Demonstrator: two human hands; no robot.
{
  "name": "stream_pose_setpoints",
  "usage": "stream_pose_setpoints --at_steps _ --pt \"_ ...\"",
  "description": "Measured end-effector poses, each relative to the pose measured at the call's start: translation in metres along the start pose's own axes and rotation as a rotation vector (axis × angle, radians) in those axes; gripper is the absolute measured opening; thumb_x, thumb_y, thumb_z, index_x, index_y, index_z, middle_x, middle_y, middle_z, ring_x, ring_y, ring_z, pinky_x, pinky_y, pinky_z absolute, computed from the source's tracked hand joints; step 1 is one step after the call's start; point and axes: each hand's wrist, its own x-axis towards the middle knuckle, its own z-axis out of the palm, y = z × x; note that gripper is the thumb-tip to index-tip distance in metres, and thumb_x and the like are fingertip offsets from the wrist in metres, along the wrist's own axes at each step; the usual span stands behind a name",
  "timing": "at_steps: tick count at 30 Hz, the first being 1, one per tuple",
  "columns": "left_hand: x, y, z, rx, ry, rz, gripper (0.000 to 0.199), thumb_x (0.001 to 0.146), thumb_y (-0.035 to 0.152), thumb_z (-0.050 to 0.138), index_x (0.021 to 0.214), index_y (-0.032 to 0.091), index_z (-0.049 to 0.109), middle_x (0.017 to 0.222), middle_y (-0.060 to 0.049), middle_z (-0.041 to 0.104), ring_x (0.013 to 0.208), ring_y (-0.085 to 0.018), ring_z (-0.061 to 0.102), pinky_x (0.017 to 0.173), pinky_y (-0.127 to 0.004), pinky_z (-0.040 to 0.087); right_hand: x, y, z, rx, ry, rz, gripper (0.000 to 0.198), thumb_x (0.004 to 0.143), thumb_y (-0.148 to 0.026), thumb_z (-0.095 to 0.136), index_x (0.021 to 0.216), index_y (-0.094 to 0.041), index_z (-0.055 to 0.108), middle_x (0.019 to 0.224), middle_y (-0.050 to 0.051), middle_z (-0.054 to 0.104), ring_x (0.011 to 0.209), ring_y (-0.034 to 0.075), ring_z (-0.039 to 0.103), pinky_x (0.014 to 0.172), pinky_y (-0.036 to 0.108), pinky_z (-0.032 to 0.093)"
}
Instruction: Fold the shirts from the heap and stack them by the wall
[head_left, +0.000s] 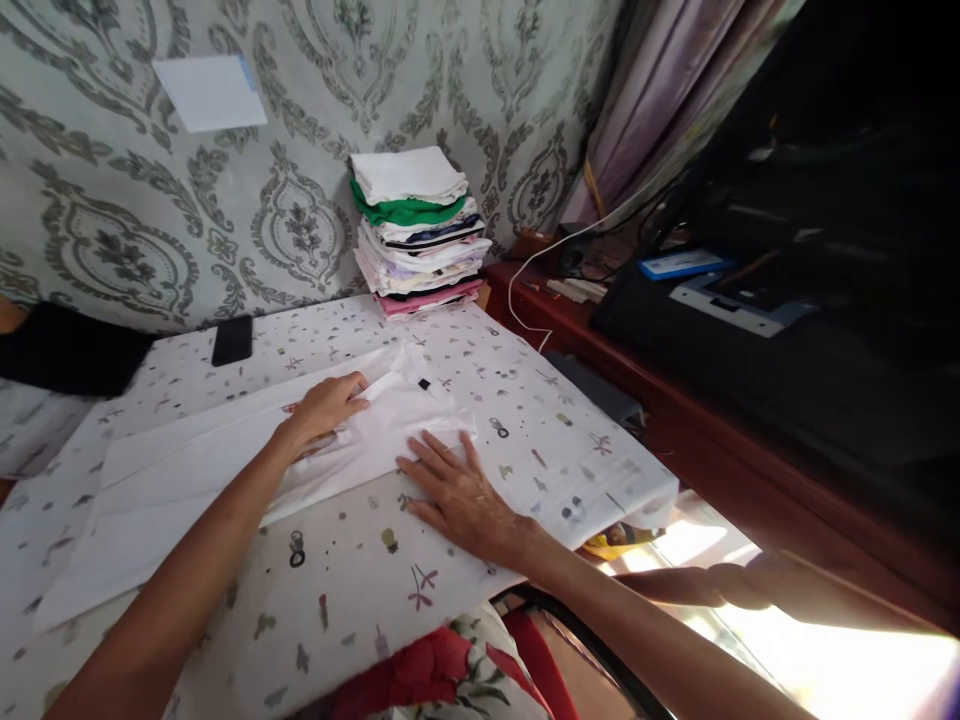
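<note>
A white shirt [187,455], folded lengthwise, lies across the patterned tablecloth, with a small black tag near its right end. My left hand [330,408] is closed on the shirt's upper part, where the fabric bunches into creases under the fingers. What the fingertips do is partly hidden by the hand itself. Spread out flat, my right hand [461,500] rests at the shirt's lower right edge, its fingertips touching the cloth there.
A tall stack of folded clothes [420,235] stands at the table's back corner by the wall. A black phone [232,341] lies at the back left, near a dark cloth [75,345]. Along the right runs a reddish wooden cabinet [637,370] with a white cable [517,290].
</note>
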Motion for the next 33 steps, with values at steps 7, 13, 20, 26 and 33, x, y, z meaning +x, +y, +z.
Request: stream_pose_setpoints --at_steps 7,13,20,26,33 --pt "-0.025 0.000 0.003 0.038 0.300 -0.043 0.025 0.096 0.022 0.046 0.116 0.021 0.060 0.109 -0.008 0.071 0.104 -0.025 0.063 0.088 -0.035 0.047 0.017 -0.002 -0.018 -0.011 -0.008 0.007 0.037 0.101 -0.039 0.049 0.130 -0.019 0.061 0.139 0.014 0.061 0.132 0.032 0.053 0.110 0.060 0.037" --pt "-0.070 0.013 0.031 0.013 0.228 0.145 0.040 0.102 0.036 0.037 0.135 0.016 0.051 0.138 -0.015 0.059 0.131 -0.027 0.053 0.109 -0.042 0.040 0.091 0.010 -0.013 -0.035 -0.006 -0.044 0.040 0.098 -0.014 0.035 0.126 -0.016 0.063 0.139 0.014 0.061 0.130 0.026 0.056 0.110 0.045 0.043" --pt "-0.093 0.013 0.078 0.132 0.143 0.134 0.070 0.102 0.056 0.023 0.153 0.009 0.029 0.163 -0.022 0.025 0.154 -0.031 0.014 0.124 -0.051 0.013 0.121 0.035 0.040 -0.056 0.015 0.027 0.049 0.103 -0.036 0.037 0.148 -0.019 0.046 0.159 0.012 0.039 0.148 0.027 0.033 0.118 0.052 0.031" --pt "-0.097 0.014 0.075 0.142 0.145 0.114 0.073 0.102 0.059 0.022 0.156 0.011 0.027 0.164 -0.021 0.024 0.154 -0.032 0.013 0.123 -0.054 0.010 0.116 0.039 0.045 -0.101 0.024 0.049 0.051 0.103 -0.043 0.038 0.150 -0.025 0.045 0.159 0.011 0.038 0.148 0.030 0.033 0.116 0.058 0.032" --pt "-0.128 -0.017 0.059 0.119 0.087 0.076 0.081 0.098 0.068 0.024 0.159 0.016 0.017 0.166 -0.016 0.017 0.155 -0.027 0.013 0.123 -0.053 0.006 0.116 0.041 0.050 -0.107 0.080 0.059 0.050 0.101 -0.041 0.040 0.146 -0.022 0.051 0.156 0.014 0.044 0.146 0.034 0.036 0.113 0.059 0.035"
